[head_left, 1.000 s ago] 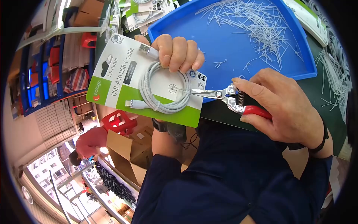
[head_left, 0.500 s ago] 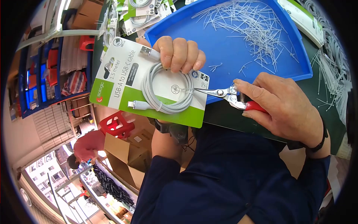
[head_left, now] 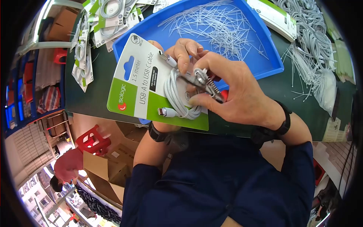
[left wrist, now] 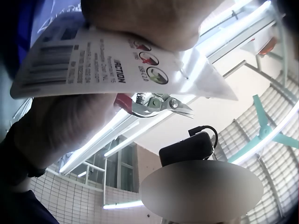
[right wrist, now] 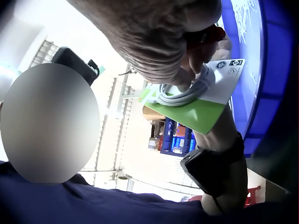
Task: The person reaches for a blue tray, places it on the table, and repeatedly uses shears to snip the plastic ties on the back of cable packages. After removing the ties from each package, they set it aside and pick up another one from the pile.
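The left hand (head_left: 184, 53) grips the top edge of a white and green card (head_left: 130, 81), fingers in front. A braided white cable (head_left: 174, 92) lies coiled on the card, its USB-A plug (head_left: 167, 58) above and USB-C plug (head_left: 166, 112) below. Over the coil's right side, the right hand (head_left: 238, 90) holds red-handled snips (head_left: 204, 81), with its thumb tip at the coil. In the left wrist view the snips' blades (left wrist: 180, 110) show beyond the card's printed back (left wrist: 98, 65). The right wrist view shows the right fingers at the coil (right wrist: 187, 95).
Behind the hands, a blue tray (head_left: 273, 62) holds many thin white ties (head_left: 223, 30). Carded cables (head_left: 107, 28) lie at the table's left; bundled cables (head_left: 302, 22) and more ties (head_left: 315, 73) are at the right. A person in red (head_left: 69, 165) bends near cardboard boxes (head_left: 99, 164) at lower left.
The right hand has moved in over the coil, and the snips have swung from pointing level at the coil to a slant. The card has tilted, and the left fingers have shifted.
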Demonstrator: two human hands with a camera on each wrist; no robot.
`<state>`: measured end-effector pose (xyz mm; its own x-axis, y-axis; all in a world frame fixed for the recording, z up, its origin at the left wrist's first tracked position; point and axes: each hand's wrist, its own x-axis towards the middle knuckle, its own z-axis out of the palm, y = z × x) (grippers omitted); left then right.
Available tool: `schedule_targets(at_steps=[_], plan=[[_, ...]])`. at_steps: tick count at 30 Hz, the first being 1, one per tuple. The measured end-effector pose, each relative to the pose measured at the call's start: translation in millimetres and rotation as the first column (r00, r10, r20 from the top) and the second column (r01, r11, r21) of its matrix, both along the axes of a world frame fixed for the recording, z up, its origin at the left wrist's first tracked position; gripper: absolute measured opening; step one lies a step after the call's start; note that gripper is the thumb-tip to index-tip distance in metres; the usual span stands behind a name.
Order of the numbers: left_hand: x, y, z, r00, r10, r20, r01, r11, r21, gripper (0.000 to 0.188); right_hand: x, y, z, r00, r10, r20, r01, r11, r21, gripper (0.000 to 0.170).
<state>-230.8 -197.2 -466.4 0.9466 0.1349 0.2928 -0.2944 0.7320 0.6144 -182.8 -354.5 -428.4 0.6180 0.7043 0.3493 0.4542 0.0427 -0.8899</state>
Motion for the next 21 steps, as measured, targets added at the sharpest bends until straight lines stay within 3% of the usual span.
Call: schedule_targets(at_steps=[2, 6, 8, 9, 10, 12, 16, 18, 20, 21], plan=[[1, 0, -6, 0.997, -0.034, -0.067, 0.034, 0.999, -0.007, 0.022, -2, 0, -2, 0.997, -0.013, 0.078, 0.015, 1.000, -0.017, 0.038], [5, 1, -4, 0.999, -0.044, -0.011, 0.045, 0.997, 0.070, 0.028, -4, -3, 0, 1.000, -0.001, -0.011, 0.000, 0.997, -0.083, 0.032], [12, 9, -11, 0.995, -0.090, 0.052, 0.085, 0.992, 0.092, 0.041, -1, -3, -5, 0.956, 0.072, -0.285, -0.065, 0.997, 0.036, 0.027], [15, 12, -11, 0.990, -0.113, 0.084, 0.104, 0.989, 0.104, 0.049, 1, -4, -6, 0.904, 0.119, -0.412, -0.084, 0.991, 0.101, 0.025], [11, 12, -7, 0.996, -0.085, 0.028, 0.081, 0.988, 0.131, 0.055, 5, -4, -5, 0.785, 0.170, -0.596, -0.046, 0.975, 0.217, 0.023], [3, 11, 4, 0.996, -0.031, -0.082, 0.046, 0.982, 0.186, 0.068, 11, -3, 1, 0.437, 0.315, -0.842, 0.108, 0.911, 0.397, 0.021], [-8, 15, 10, 0.995, 0.025, -0.098, -0.027, 0.999, -0.025, 0.067, 16, -1, 6, 0.616, 0.131, -0.777, 0.203, 0.926, 0.317, 0.021], [-13, 67, 7, 0.956, -0.265, 0.125, 0.268, 0.963, -0.010, 0.064, 23, -7, 8, 0.791, -0.018, -0.611, 0.155, 0.973, 0.172, 0.019], [-42, 111, 17, 0.960, -0.227, 0.165, 0.214, 0.972, 0.093, 0.061, 34, -17, 7, 0.933, -0.139, -0.333, 0.144, 0.990, -0.010, 0.018], [-63, 129, 24, 0.990, -0.098, 0.101, 0.086, 0.990, 0.115, 0.059, 36, -19, 8, 0.944, -0.205, -0.259, 0.195, 0.979, -0.065, 0.017]])
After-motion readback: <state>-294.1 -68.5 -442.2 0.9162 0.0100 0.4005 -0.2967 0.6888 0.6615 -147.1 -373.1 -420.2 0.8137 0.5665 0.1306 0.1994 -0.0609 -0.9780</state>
